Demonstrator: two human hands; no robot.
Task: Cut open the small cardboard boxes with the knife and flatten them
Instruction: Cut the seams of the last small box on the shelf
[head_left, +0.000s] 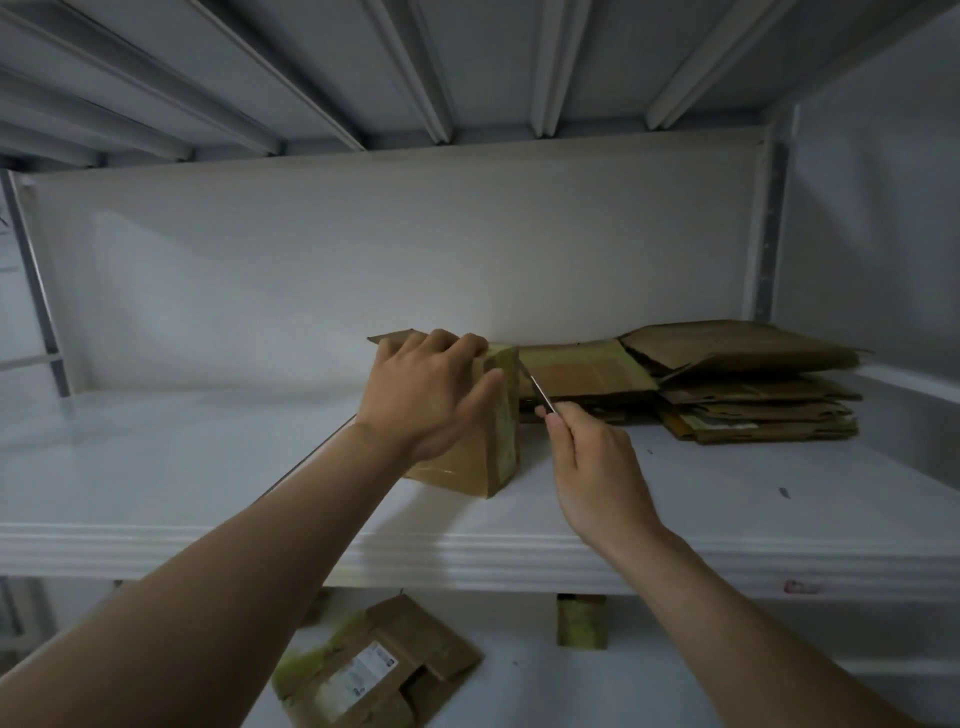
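A small brown cardboard box (491, 447) with yellowish tape stands upright on a white shelf (208, 467). My left hand (426, 395) grips its top, fingers curled over the upper edge and thumb against the side. My right hand (597, 467) holds a thin knife (537, 389), whose blade tip touches the box's upper right corner. The knife's handle is hidden inside my fist.
A pile of flattened cardboard boxes (727, 384) lies on the shelf to the right, behind the knife. On the lower shelf lie a flattened box with a label (379, 670) and a small upright box (582, 621). A ribbed shelf underside hangs overhead.
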